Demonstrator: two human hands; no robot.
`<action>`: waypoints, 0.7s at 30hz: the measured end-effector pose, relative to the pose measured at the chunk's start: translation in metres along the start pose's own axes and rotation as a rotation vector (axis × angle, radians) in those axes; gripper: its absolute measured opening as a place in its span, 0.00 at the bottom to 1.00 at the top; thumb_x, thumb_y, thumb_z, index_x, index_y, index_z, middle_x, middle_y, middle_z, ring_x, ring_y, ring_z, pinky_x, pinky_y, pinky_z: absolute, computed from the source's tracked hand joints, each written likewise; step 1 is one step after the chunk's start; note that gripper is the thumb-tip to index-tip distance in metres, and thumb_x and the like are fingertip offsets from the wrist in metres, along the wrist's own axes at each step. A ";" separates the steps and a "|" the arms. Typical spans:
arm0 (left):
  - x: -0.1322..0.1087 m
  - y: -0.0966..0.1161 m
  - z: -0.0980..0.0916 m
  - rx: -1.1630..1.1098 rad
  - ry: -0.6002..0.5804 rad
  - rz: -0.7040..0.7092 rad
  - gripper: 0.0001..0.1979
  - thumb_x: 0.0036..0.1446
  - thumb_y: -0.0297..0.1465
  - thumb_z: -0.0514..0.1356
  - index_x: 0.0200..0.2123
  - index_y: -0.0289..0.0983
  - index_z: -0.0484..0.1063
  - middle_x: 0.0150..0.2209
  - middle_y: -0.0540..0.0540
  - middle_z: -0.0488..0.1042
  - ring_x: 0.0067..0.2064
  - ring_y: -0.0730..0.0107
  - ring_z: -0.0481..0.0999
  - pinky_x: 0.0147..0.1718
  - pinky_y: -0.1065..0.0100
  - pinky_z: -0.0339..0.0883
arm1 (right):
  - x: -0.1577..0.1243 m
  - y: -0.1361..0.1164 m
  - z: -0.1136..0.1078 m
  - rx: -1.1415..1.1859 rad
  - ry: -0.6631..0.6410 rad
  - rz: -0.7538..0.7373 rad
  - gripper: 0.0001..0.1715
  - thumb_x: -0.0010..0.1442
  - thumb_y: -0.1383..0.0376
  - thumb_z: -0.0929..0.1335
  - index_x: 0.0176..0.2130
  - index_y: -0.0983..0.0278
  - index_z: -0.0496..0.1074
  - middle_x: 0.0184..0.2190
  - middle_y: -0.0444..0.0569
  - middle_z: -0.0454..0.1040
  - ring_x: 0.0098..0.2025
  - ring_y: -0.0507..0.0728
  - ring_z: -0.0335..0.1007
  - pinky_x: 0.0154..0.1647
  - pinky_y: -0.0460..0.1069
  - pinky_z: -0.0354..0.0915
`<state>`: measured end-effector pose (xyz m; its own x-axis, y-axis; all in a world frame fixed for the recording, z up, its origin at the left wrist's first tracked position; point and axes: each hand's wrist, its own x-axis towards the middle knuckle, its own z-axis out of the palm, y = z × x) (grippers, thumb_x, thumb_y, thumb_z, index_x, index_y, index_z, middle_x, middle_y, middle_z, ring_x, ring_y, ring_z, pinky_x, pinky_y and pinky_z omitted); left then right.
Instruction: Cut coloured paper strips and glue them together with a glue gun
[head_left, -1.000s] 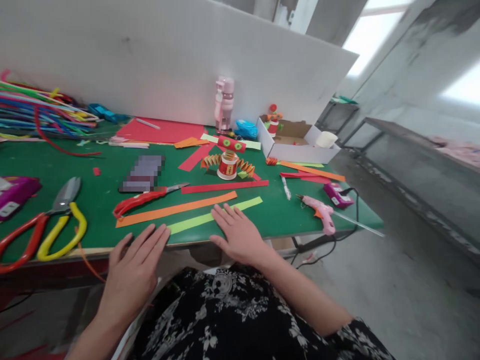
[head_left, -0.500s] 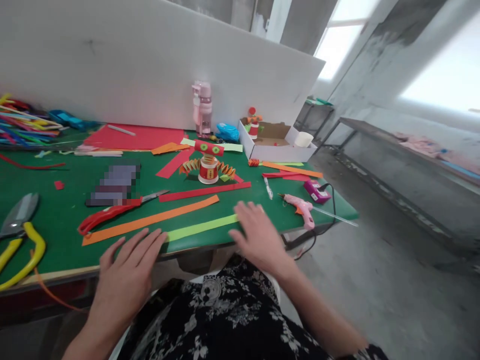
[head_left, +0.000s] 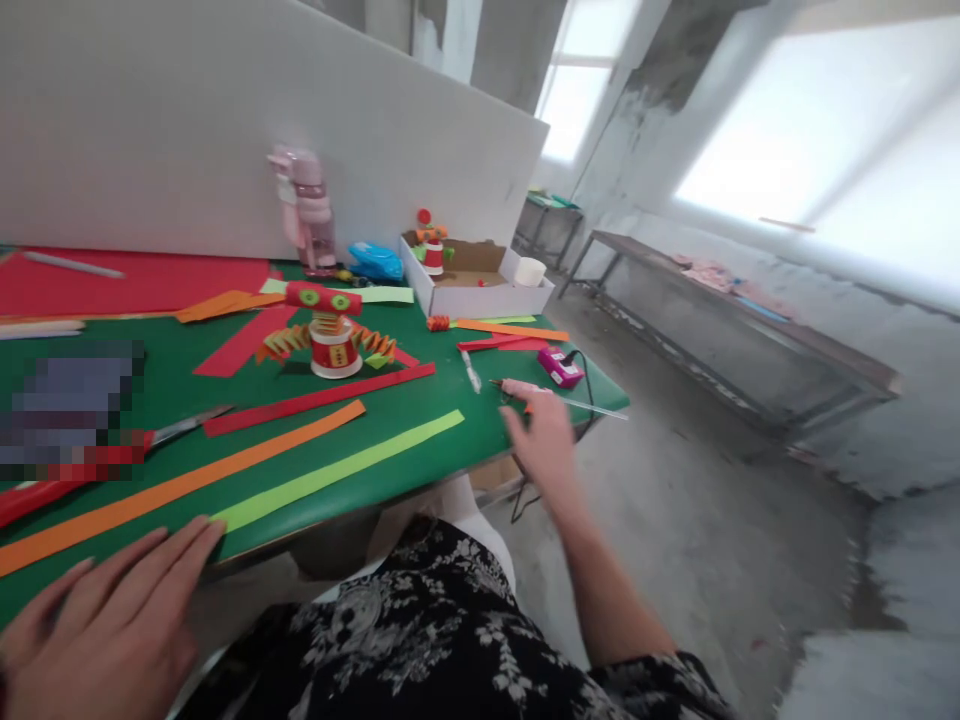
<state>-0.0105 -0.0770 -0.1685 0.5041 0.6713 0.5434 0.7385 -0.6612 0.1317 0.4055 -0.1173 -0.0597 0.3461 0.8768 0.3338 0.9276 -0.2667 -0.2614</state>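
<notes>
My left hand (head_left: 124, 610) lies flat at the table's front edge, fingers spread, its fingertips at the left end of a light green paper strip (head_left: 345, 467). My right hand (head_left: 546, 440) is over the handle of a pink glue gun (head_left: 517, 388); whether its fingers grip the handle is hard to make out. An orange strip (head_left: 187, 485) and a red strip (head_left: 322, 398) lie beyond the green one. Behind them stands a paper-cup figure (head_left: 335, 348) with a red roll head and folded orange arms.
Red-handled scissors (head_left: 75, 475) and a pixelated dark object (head_left: 71, 395) lie left. Behind stand a pink bottle (head_left: 311, 215) and a white box (head_left: 487, 298) holding another figure (head_left: 433, 255). A purple block (head_left: 560, 367) with a black cable sits near the right edge.
My right hand has left the green strip's right end and moved right to the glue gun. The view has turned right; my left hand stays at the strip's left end.
</notes>
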 end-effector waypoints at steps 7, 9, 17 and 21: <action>0.025 0.045 -0.026 0.196 -0.032 -0.093 0.44 0.55 0.23 0.50 0.71 0.52 0.36 0.52 0.48 0.80 0.53 0.52 0.76 0.55 0.48 0.58 | 0.045 0.075 -0.012 0.181 -0.289 0.424 0.14 0.52 0.56 0.72 0.26 0.62 0.69 0.18 0.44 0.71 0.26 0.57 0.70 0.27 0.48 0.58; 0.026 0.042 -0.029 0.211 -0.055 -0.072 0.43 0.56 0.22 0.51 0.71 0.50 0.38 0.52 0.46 0.79 0.52 0.52 0.76 0.54 0.50 0.59 | 0.050 0.073 -0.010 0.254 -0.283 0.432 0.13 0.50 0.61 0.72 0.22 0.62 0.66 0.16 0.43 0.69 0.23 0.55 0.67 0.25 0.47 0.55; 0.017 0.029 -0.046 0.054 0.018 -0.140 0.36 0.57 0.21 0.48 0.69 0.44 0.52 0.58 0.42 0.74 0.56 0.54 0.73 0.54 0.53 0.66 | 0.028 0.057 -0.019 0.991 -0.184 0.525 0.09 0.48 0.61 0.69 0.29 0.59 0.65 0.23 0.44 0.67 0.21 0.52 0.64 0.18 0.46 0.65; 0.014 0.023 -0.044 -0.043 -0.055 -0.106 0.38 0.52 0.18 0.45 0.67 0.43 0.58 0.62 0.45 0.71 0.62 0.59 0.68 0.58 0.55 0.63 | 0.016 0.023 -0.024 1.524 -0.483 0.462 0.14 0.49 0.58 0.70 0.36 0.62 0.71 0.23 0.41 0.60 0.17 0.47 0.51 0.11 0.41 0.55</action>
<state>-0.0065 -0.0977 -0.1212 0.4492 0.7546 0.4784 0.7698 -0.5986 0.2215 0.4353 -0.1187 -0.0389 0.1930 0.9527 -0.2348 -0.3126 -0.1671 -0.9351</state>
